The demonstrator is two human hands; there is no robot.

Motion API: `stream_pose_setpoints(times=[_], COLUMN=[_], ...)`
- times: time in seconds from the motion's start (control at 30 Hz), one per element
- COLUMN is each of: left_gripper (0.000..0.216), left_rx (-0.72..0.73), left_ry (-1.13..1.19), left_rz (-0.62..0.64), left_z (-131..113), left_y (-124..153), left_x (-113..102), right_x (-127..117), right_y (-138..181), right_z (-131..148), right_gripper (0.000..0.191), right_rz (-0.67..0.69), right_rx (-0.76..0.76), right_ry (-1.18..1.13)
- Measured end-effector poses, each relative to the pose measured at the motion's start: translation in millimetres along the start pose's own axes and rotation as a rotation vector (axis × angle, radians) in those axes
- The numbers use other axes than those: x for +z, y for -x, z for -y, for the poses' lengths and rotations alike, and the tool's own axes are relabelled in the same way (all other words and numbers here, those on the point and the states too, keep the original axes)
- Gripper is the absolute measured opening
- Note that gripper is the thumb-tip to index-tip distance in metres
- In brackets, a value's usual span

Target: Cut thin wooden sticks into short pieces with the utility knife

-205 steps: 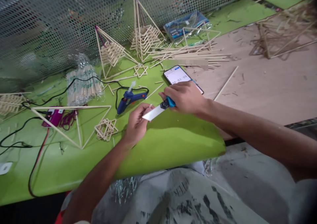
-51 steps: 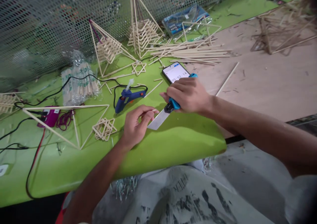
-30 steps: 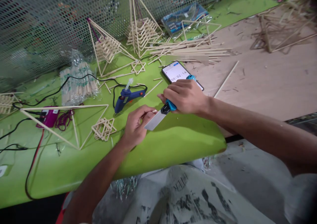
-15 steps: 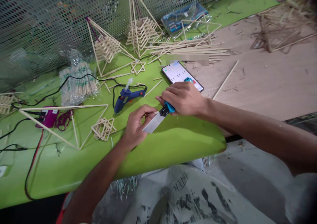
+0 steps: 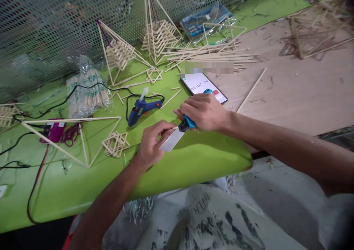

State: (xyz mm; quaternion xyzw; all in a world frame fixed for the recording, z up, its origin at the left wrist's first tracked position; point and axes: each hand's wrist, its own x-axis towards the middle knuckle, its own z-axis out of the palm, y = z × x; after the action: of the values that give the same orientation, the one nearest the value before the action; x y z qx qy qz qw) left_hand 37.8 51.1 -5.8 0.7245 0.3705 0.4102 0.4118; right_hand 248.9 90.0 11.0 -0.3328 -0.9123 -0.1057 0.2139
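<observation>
My right hand [image 5: 206, 111] is wrapped round the blue handle of a utility knife [image 5: 172, 138], its wide blade pointing down and to the left. Close beside the blade, my left hand [image 5: 155, 141] is closed with thumb and finger pinched round a thin wooden stick [image 5: 176, 128]. Only the pale tip of that stick shows; the rest is hidden by the fingers and blade. Whether the edge touches the wood I cannot tell. Behind my right hand lies a phone [image 5: 200, 82] with a running timer on its screen.
A blue glue gun [image 5: 143, 108] stands left of my hands, its black cord trailing. Stick frames, a small star [image 5: 115, 144], stick pyramids [image 5: 159, 38], a pile of sticks [image 5: 212, 54] and a bag of chopsticks [image 5: 88, 89] lie about the green table [image 5: 193, 165].
The blade has shifted very slightly down, and both hands have barely moved. The phone's timer has gone from 2:15 to 2:16.
</observation>
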Motion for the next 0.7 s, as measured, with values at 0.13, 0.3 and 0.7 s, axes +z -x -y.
stream_pose_setpoints(times=[0.13, 0.3, 0.7], left_gripper=[0.015, 0.012, 0.018], left_rx=[0.091, 0.467, -0.232], left_ry=[-0.085, 0.032, 0.166], left_rz=[0.08, 0.486, -0.043], left_z=[-12, -33, 2], left_y=[10, 31, -4], left_x=[9, 39, 8], right_x=[2, 2, 8], right_y=[-3, 1, 6], right_z=[-6, -47, -23], right_gripper=[0.031, 0.027, 0.037], right_rz=[0.128, 0.142, -0.096], right_rx=[0.175, 0.525, 0.039], right_ry=[-0.054, 0.013, -0.006])
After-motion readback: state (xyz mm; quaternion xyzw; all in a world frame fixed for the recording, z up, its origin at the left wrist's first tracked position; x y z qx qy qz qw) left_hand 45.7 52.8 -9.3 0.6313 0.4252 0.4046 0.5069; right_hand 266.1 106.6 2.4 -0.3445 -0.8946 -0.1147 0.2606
